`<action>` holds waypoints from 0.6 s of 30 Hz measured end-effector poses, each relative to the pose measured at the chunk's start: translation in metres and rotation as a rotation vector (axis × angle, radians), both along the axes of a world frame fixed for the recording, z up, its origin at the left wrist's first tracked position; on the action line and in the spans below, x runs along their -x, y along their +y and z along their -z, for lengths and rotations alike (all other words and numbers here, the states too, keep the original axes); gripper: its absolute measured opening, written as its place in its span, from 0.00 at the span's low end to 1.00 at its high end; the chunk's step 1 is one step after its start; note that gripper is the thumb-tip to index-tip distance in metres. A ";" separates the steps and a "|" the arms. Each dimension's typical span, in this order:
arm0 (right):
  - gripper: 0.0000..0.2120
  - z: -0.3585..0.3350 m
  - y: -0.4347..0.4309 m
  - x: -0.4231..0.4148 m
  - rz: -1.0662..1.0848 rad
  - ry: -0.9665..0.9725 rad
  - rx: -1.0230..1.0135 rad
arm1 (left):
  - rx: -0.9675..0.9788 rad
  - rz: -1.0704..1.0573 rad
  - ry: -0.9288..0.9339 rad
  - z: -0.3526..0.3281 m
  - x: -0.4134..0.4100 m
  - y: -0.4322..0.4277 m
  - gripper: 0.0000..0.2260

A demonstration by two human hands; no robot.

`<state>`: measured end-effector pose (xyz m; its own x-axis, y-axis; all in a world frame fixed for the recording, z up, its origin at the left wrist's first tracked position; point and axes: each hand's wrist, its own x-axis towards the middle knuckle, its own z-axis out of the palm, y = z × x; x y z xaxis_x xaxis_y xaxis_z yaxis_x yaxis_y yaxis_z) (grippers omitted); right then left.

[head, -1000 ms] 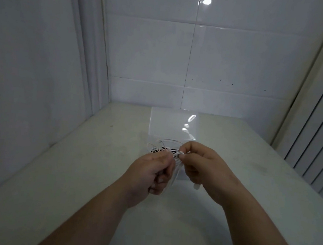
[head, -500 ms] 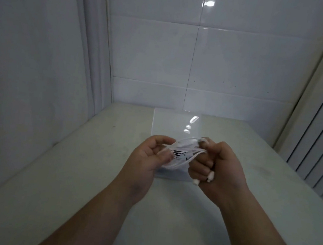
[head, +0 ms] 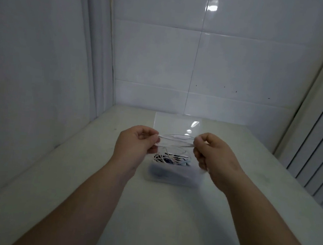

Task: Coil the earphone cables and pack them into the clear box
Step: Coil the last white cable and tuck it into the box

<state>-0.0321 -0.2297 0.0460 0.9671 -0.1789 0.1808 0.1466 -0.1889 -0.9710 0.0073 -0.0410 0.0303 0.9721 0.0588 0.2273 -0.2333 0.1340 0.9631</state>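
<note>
The thin white earphone cable (head: pixel 175 141) runs in several loose strands between the two hands, held up in the air above the box. The left hand (head: pixel 134 145) pinches one end of the loops between thumb and curled fingers. The right hand (head: pixel 212 155) pinches the other end the same way, with its remaining fingers folded toward the palm. I cannot tell whether an earbud or plug is tucked inside either fist.

Directly below the gap between the hands, a clear rectangular plastic box (head: pixel 171 179) sits on the pale tabletop (head: pixel 167 221). Its transparent hinged lid (head: pixel 173 123) stands open just beyond the knuckles. A bundle of white and dark coiled cables (head: pixel 170 158) already lies inside the box.

The main risk is the coil itself. The strands look uneven and slack, so if either pinch loosens, the loops will likely spring apart and need winding again. The lowest strand sags toward the bundle under the hands and could catch on it during the lowering, tangling the two sets. Drawing the hands wider would strain the fine wire. The box looks light, so a knuckle brushing its wall or lid could shove it or knock the lid shut. With the box partly filled, a springy coil may also ride up and block closing.
</note>
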 end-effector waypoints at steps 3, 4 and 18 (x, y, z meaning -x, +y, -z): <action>0.09 0.001 0.002 -0.027 0.138 0.028 0.308 | -0.358 -0.174 -0.043 0.003 -0.018 -0.005 0.07; 0.09 0.003 0.003 -0.036 0.159 0.045 0.423 | -0.557 -0.190 -0.047 0.006 -0.022 -0.007 0.05; 0.22 0.015 0.018 -0.069 -0.132 0.245 1.394 | -1.317 -0.130 -0.114 0.012 -0.035 -0.013 0.06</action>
<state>0.0368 -0.2118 0.0307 0.9945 0.0962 -0.0407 0.0960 -0.9954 -0.0069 0.0419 -0.0543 0.0183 0.9479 -0.1764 0.2652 -0.2611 -0.9073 0.3295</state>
